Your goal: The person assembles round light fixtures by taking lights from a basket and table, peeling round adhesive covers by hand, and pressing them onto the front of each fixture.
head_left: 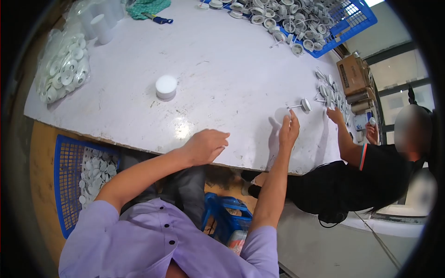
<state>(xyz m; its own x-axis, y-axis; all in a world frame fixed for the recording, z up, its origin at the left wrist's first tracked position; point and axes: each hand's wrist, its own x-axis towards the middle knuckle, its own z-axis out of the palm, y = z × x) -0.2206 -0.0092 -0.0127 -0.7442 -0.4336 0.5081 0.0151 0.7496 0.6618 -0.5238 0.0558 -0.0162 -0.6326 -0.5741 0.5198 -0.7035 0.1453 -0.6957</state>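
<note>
White worktop (222,69), scuffed. Left hand (207,146) over near edge, fingers bent, can't tell if holding anything. Right hand (289,130) narrow, fingertips by translucent disc (281,114), grip unclear. Stemmed part (305,105) just beyond; white round stack (166,87) farther, to left; blue crate (359,18) at far side.

Bright fisheye view, dark curved edges, glare on the white tabletop (222,83), soft shadows by the hands.

2 mesh bskts (366,19) (65,185), 1 cardbd box (351,76)

No readable text or labels.
</note>
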